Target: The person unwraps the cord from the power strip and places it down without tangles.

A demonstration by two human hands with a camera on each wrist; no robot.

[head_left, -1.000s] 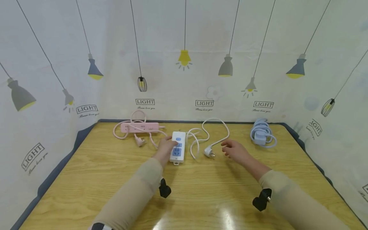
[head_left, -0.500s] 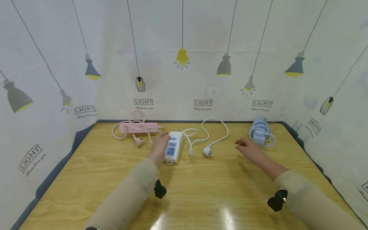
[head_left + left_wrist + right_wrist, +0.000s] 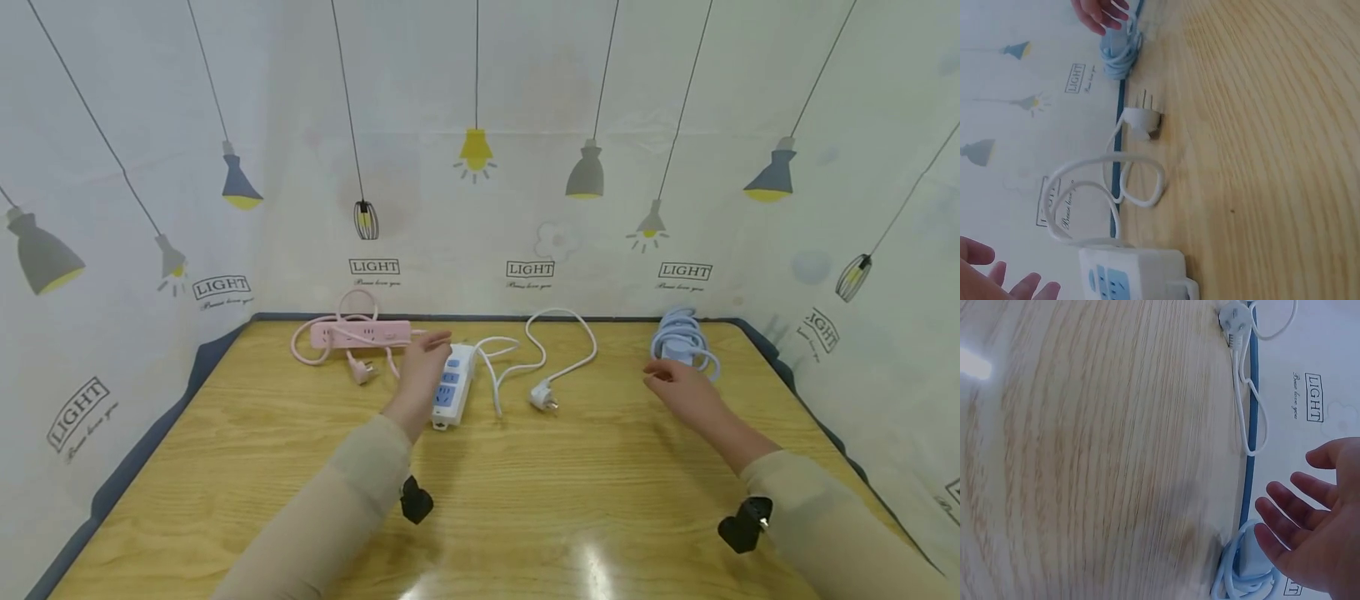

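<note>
A white power strip [image 3: 458,385] with blue sockets lies in the middle of the table, its white cord [image 3: 1100,160] running off to the right. That cord ends in a white plug [image 3: 542,395], prongs exposed. My left hand [image 3: 422,377] hovers at the strip's left side; in the left wrist view its fingers are spread and apart from the strip. On the right, a light blue power strip [image 3: 677,350] is wrapped in its own coiled cord. My right hand [image 3: 686,390] is just in front of it, fingers loosely bent and holding nothing, as the right wrist view shows.
A pink power strip [image 3: 390,332] with a looped cord and pink plug [image 3: 361,369] lies at the back left. The wooden table [image 3: 525,500] ends at a dark blue border against a lamp-printed cloth [image 3: 420,183].
My left hand has let go of the white power strip, which has shifted slightly left and tilted. My right hand has moved right, from near the white plug to the blue power strip.
</note>
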